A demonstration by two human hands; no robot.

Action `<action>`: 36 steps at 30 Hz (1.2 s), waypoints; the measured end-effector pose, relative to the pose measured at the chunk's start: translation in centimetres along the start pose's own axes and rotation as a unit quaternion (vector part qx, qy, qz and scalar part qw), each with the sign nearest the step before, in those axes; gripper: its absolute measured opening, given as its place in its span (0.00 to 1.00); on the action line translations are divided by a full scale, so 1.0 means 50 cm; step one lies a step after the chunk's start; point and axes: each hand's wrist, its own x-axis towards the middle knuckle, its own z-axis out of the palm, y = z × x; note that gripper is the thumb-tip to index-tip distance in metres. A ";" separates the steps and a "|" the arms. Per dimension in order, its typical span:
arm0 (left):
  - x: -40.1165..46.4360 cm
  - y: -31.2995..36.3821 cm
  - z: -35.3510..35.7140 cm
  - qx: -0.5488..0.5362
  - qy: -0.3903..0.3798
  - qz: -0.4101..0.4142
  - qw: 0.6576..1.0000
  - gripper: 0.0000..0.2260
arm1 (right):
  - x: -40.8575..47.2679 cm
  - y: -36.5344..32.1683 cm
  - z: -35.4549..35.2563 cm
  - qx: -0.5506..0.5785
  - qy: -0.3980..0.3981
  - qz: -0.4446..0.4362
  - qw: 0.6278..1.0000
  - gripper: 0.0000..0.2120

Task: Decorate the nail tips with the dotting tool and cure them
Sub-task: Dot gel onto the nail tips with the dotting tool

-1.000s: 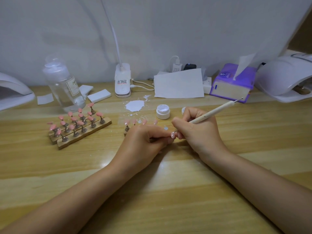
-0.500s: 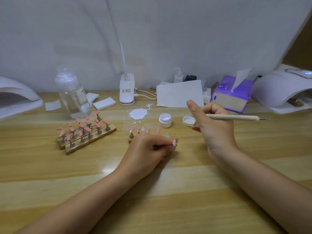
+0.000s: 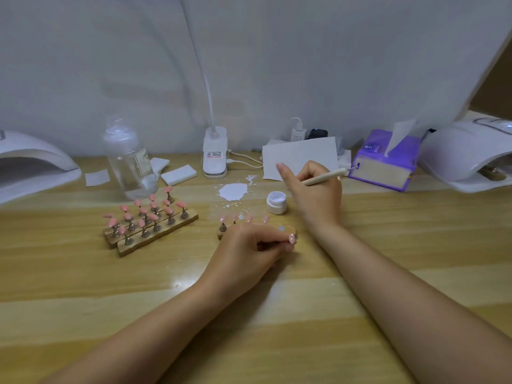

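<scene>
Labels on bottle point(image 3: 130, 159), lamp base point(image 3: 215, 152): blurred, unreadable.

Pale wood-grain table point(image 3: 83, 286) against a plain white backdrop point(image 3: 277, 65), evenly lit, glare spots near centre

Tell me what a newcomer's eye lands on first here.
First, the rack of pink nail tips standing on the wooden table, left of centre. Next, the right hand holding the dotting tool above the open white jar, while the left hand grips a smaller nail stand at centre.
</scene>
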 end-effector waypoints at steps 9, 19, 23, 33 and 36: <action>0.001 0.004 0.000 -0.001 -0.003 0.002 1.000 0.05 | 0.004 0.018 0.005 -0.041 -0.043 -0.026 0.998 0.24; 0.000 0.003 0.000 -0.010 -0.006 -0.008 1.000 0.06 | -0.001 0.016 0.008 -0.079 -0.078 -0.075 0.991 0.24; -0.001 0.005 0.000 -0.012 -0.007 -0.008 1.000 0.06 | -0.002 0.015 0.005 -0.076 -0.077 -0.079 0.991 0.23; -0.001 0.010 -0.002 -0.012 -0.015 -0.018 1.000 0.06 | -0.001 0.016 0.005 -0.076 -0.085 -0.069 0.991 0.23; -0.001 0.012 -0.003 -0.014 -0.015 -0.026 0.999 0.05 | -0.001 0.017 0.004 -0.077 -0.084 -0.068 0.991 0.23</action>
